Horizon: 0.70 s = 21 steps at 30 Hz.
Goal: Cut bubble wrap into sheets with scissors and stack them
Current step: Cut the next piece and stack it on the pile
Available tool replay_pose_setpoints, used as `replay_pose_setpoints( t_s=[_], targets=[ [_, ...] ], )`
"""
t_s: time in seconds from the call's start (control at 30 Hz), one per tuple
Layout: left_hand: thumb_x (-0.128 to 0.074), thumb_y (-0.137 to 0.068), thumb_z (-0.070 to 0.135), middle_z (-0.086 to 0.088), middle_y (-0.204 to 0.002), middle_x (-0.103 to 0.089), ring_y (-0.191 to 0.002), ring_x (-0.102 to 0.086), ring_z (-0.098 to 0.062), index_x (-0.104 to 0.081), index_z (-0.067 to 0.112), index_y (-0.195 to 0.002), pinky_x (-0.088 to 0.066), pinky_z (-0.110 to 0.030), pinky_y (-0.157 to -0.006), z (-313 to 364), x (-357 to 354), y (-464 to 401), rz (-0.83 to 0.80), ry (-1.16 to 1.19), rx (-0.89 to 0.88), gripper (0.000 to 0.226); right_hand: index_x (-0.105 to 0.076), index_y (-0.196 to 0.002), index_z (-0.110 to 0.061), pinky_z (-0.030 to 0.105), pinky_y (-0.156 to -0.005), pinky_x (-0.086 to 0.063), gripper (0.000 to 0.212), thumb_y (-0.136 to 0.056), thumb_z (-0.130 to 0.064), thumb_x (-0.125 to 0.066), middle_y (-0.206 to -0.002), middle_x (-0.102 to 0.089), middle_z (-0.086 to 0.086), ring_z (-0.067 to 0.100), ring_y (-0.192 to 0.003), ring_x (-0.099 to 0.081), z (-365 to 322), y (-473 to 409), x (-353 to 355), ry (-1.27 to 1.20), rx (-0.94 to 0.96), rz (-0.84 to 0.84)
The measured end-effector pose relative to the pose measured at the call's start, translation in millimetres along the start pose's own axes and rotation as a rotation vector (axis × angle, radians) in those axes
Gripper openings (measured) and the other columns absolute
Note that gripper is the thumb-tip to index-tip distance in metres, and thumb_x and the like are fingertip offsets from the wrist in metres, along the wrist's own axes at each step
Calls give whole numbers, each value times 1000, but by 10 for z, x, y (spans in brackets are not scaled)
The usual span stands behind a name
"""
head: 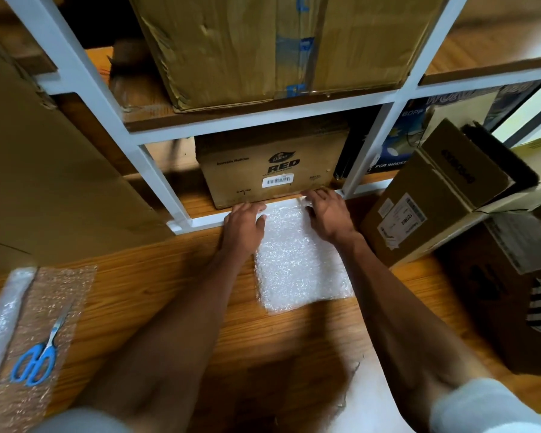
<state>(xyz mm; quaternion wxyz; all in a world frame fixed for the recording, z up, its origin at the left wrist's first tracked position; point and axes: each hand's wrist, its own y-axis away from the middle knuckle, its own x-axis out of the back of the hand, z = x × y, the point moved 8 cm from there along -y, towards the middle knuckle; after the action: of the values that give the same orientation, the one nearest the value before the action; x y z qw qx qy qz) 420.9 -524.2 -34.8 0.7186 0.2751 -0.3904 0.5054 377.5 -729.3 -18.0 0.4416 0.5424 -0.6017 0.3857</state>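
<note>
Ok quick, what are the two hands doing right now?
Left hand: open, fingers resting flat on the far end of the white bubble wrap stack.
Right hand: open, pressing flat on the same stack.

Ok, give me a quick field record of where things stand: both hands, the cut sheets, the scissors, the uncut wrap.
left hand: flat on far left corner of the sheet stack
right hand: flat on far right corner of the stack
sheet stack: on the wooden floor, far edge against the white shelf frame
scissors: blue handles, closed, lying unheld on the uncut wrap
uncut wrap: spread at near left
</note>
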Motion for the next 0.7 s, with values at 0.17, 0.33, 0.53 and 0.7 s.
replay_pose_setpoints(
  t_s=[0.17, 0.33, 0.53, 0.7],
  targets=[
    [-53, -106, 24, 0, -149, -55, -139, -46, -23, -58, 23, -144, -40, -42, -117, -135, 200, 316, 44, 73, 47, 39, -55, -145, -15, 52, -119, -37, 44, -101, -16, -55, -147, -57, 16, 40, -140, -47, -268, 274, 202, -33, 14, 125],
    [-58, -102, 26, 9, -135, -59, -126, -52, -16, -66, 32, -129, -47, -44, -109, -482, 289, 891, 15, 148, 90, 28, -64, -136, -14, 48, -101, -52, 37, -101, -12, -56, -132, -66, 15, 38, -124, -57, -887, 763, 6, -133, 60, 132],
    [-62, -98, 19, 5, -124, -66, -113, -61, -19, -74, 25, -114, -49, -36, -102, -966, 575, 1593, 63, 94, 137, 21, -68, -118, -19, 46, -90, -51, 34, -85, -19, -60, -114, -69, 9, 37, -107, -60, -1721, 1277, -460, -178, 120, 73],
    [-60, -93, 15, 1, -114, -71, -102, -67, -24, -77, 26, -104, -51, -32, -93, -1629, 1000, 2201, 117, 82, 177, 23, -66, -120, -26, 49, -94, -51, 39, -88, -32, -45, -116, -68, 5, 35, -111, -59, -2564, 1659, -927, -205, 143, -62]
  ],
)
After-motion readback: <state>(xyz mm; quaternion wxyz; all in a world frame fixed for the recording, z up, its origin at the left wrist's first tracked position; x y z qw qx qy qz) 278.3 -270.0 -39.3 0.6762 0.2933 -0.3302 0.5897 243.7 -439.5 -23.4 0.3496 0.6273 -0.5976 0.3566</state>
